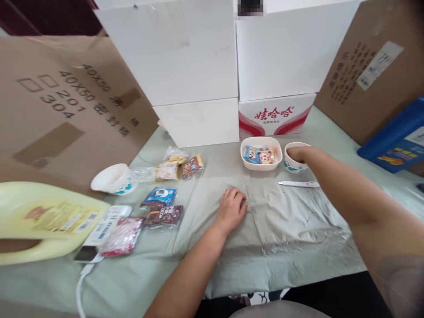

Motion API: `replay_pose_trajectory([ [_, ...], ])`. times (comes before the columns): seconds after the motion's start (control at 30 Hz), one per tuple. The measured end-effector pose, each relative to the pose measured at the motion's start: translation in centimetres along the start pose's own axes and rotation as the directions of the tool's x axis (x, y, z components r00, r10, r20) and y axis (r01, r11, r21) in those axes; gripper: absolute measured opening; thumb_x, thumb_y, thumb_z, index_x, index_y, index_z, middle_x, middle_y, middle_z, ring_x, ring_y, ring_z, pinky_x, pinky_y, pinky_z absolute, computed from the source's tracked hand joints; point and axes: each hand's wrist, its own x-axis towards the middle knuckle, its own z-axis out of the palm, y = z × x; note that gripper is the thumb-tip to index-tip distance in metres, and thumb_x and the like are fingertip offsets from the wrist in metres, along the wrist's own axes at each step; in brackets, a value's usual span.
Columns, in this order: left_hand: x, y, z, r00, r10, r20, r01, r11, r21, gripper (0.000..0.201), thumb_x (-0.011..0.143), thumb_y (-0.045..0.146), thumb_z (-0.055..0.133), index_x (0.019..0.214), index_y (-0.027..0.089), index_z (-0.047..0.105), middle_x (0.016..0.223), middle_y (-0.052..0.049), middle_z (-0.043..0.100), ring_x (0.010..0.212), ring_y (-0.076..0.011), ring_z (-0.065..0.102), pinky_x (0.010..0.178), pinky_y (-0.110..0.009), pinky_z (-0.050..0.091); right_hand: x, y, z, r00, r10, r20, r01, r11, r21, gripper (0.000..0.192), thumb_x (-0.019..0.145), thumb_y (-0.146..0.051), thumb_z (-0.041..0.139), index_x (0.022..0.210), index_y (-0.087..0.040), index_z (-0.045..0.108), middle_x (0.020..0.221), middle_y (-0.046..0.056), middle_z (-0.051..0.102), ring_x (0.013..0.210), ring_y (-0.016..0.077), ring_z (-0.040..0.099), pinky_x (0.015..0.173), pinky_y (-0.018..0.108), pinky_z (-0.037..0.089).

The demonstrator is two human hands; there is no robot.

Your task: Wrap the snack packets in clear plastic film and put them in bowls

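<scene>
My left hand (232, 208) rests palm down on the table cover (205, 260), its fingers loosely bent and holding nothing. My right hand (296, 153) reaches down into a white paper cup (293, 166) with a teal leaf print. The cup's wall hides my fingers, so what they touch inside does not show. Left of that cup stands a white rectangular tub (261, 166), in which lie a blue packet (252, 154) and a cream and red packet (266, 157). A white slim utility knife (298, 183) lies in front of the cup.
On the left lie several small snack packets (164, 215), a tipped paper bowl (114, 179), a pale yellow jug (49, 221) and a white device (106, 225) with a cable. White boxes (198, 123) and a brown carton (66, 110) border the back; a blue bottle (394, 141) leans right.
</scene>
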Motion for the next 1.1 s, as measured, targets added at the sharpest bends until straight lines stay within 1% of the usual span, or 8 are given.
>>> replay_pose_trajectory([
  [0.17, 0.0, 0.1, -0.2, 0.999, -0.031, 0.018, 0.031, 1.0, -0.002, 0.012, 0.085, 0.02, 0.06, 0.096, 0.019, 0.064, 0.105, -0.008, 0.06, 0.104, -0.0248, 0.05, 0.091, -0.04, 0.044, -1.3, 0.1, -1.9, 0.996, -0.053, 0.073, 0.054, 0.998, -0.019, 0.007, 0.069, -0.018, 0.072, 0.065, -0.018, 0.066, 0.066, 0.005, 0.066, 0.063, 0.0215, 0.06, 0.064, 0.035, 0.049],
  [0.33, -0.3, 0.0, 0.1, 0.999, -0.032, -0.017, 0.031, 0.999, -0.034, 0.014, 0.084, 0.019, 0.059, 0.098, 0.02, 0.064, 0.106, -0.008, 0.06, 0.106, -0.0248, 0.051, 0.093, -0.041, 0.045, -7.0, 1.6, -3.5, 0.986, -0.021, -0.168, 0.01, 0.998, -0.065, 0.014, 0.088, -0.031, 0.055, 0.091, -0.022, 0.066, 0.092, 0.011, 0.069, 0.076, 0.026, 0.06, 0.068, 0.041, 0.046],
  [0.4, -0.4, 0.1, 0.3, 0.998, -0.048, -0.047, 0.045, 0.997, -0.058, 0.017, 0.085, 0.018, 0.057, 0.1, 0.019, 0.063, 0.105, -0.008, 0.061, 0.105, -0.0244, 0.053, 0.093, -0.041, 0.045, -9.8, 2.6, -2.2, 0.972, 0.009, -0.233, -0.015, 1.0, -0.025, 0.023, 0.091, -0.043, 0.051, 0.094, -0.025, 0.065, 0.092, 0.01, 0.069, 0.076, 0.0263, 0.061, 0.066, 0.04, 0.047],
  [0.5, 0.0, 0.0, 0.0, 0.994, -0.08, -0.075, 0.077, 0.996, -0.042, 0.024, 0.086, 0.017, 0.055, 0.109, 0.018, 0.06, 0.11, -0.01, 0.061, 0.107, -0.0244, 0.055, 0.095, -0.041, 0.046, -12.7, 4.1, 1.8, 0.983, 0.106, -0.152, -0.111, 0.993, -0.025, 0.028, 0.088, -0.049, 0.053, 0.093, -0.026, 0.068, 0.092, 0.013, 0.069, 0.081, 0.0328, 0.063, 0.062, 0.045, 0.047],
  [0.67, 3.0, -3.0, -3.8, 0.952, -0.296, -0.081, 0.307, 0.904, 0.298, 0.035, 0.087, 0.023, 0.055, 0.121, 0.017, 0.059, 0.134, -0.018, 0.051, 0.124, -0.0346, 0.047, 0.102, -0.051, 0.039, -13.5, 4.9, 7.4, 0.963, 0.034, -0.266, -0.055, 0.996, -0.071, 0.035, 0.089, -0.033, 0.053, 0.116, -0.015, 0.067, 0.116, 0.023, 0.061, 0.101, 0.0392, 0.061, 0.072, 0.046, 0.049],
  [0.77, 5.5, -6.7, -6.8, 0.866, -0.483, -0.129, 0.488, 0.761, 0.428, 0.044, 0.086, 0.022, 0.054, 0.13, 0.02, 0.055, 0.15, -0.015, 0.038, 0.139, -0.0389, 0.029, 0.111, -0.054, 0.028, -12.9, 4.3, 8.5, 0.951, -0.02, -0.31, -0.026, 0.989, -0.144, 0.033, 0.093, -0.03, 0.046, 0.115, -0.015, 0.066, 0.114, 0.02, 0.061, 0.104, 0.0374, 0.058, 0.078, 0.045, 0.048],
  [0.9, 7.4, -10.6, -9.3, 0.828, -0.545, -0.132, 0.546, 0.728, 0.414, 0.054, 0.081, 0.019, 0.059, 0.135, 0.022, 0.051, 0.147, -0.016, 0.042, 0.134, -0.0407, 0.035, 0.107, -0.057, 0.03, -12.2, 3.7, 9.3, 0.938, -0.076, -0.339, 0.006, 0.979, -0.202, 0.033, 0.096, -0.027, 0.039, 0.109, -0.015, 0.066, 0.109, 0.017, 0.063, 0.103, 0.0335, 0.057, 0.081, 0.043, 0.047],
  [1.1, 8.3, -9.4, -9.2, 0.836, -0.533, -0.127, 0.546, 0.791, 0.276, 0.056, 0.084, 0.017, 0.053, 0.139, 0.013, 0.043, 0.132, -0.023, 0.054, 0.124, -0.0363, 0.049, 0.102, -0.052, 0.038, -11.9, 4.0, 9.6, 0.941, -0.101, -0.324, 0.051, 0.986, -0.157, 0.031, 0.096, -0.028, 0.042, 0.111, -0.017, 0.066, 0.109, 0.014, 0.064, 0.105, 0.031, 0.056, 0.085, 0.04, 0.046],
])
